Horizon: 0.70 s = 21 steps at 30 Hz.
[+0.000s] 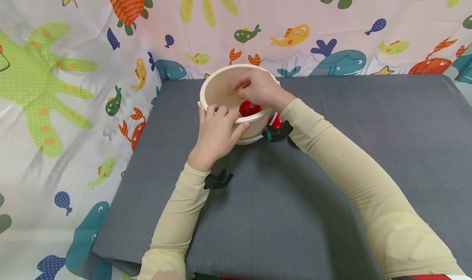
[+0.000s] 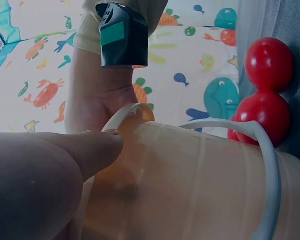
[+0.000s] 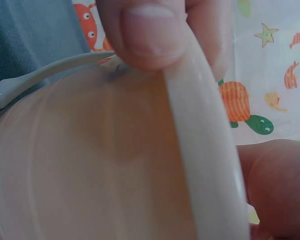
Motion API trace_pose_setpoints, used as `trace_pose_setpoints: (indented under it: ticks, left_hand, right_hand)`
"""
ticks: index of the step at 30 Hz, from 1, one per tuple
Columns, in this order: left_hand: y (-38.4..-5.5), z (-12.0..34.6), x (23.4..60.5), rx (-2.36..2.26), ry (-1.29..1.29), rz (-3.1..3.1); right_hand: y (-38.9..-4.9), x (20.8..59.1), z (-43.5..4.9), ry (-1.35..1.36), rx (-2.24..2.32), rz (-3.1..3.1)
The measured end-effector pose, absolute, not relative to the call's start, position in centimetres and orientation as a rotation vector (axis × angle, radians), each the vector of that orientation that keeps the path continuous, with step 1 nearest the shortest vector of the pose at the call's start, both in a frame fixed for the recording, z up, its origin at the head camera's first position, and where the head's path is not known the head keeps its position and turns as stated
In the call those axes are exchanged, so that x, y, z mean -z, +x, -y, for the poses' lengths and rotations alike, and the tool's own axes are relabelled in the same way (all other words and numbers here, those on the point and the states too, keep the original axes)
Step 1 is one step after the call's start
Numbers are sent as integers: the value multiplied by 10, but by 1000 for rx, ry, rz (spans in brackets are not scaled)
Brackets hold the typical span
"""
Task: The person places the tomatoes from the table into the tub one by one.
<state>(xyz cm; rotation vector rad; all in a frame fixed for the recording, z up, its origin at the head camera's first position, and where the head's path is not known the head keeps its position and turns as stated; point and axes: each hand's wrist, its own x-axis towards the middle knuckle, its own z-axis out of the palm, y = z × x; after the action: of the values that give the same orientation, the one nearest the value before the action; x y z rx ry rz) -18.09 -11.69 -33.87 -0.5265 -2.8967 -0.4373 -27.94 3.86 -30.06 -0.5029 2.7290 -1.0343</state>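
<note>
A cream plastic bucket (image 1: 254, 129) stands on the grey cloth, its mouth tipped toward me. My left hand (image 1: 217, 134) grips its near left rim, fingers over the edge and thumb outside; that thumb (image 3: 150, 35) shows large in the right wrist view. Inside the mouth, my right hand (image 1: 259, 87) hangs with loosely bent fingers, and nothing shows between them. Just below it a shiny red ball (image 1: 249, 108) lies in the bucket. The white handle (image 2: 271, 180) hangs down the bucket's outer side.
More red balls (image 2: 270, 65) lie on the grey cloth (image 1: 243, 222) beside the bucket, partly hidden by the right wrist in the head view. A curtain (image 1: 265, 30) printed with sea animals hangs behind and to the left of the table.
</note>
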Motion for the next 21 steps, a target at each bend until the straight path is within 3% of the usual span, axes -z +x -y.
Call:
trace_pose_setpoints:
  ticks: [11, 21]
  left_hand:
    - [-181, 117, 340, 446, -530, 2882]
    - [-181, 117, 340, 446, -541, 2853]
  right_hand:
    - [-275, 294, -53, -508, 1280, -2694]
    - [-260, 269, -121, -403, 1589, -2761]
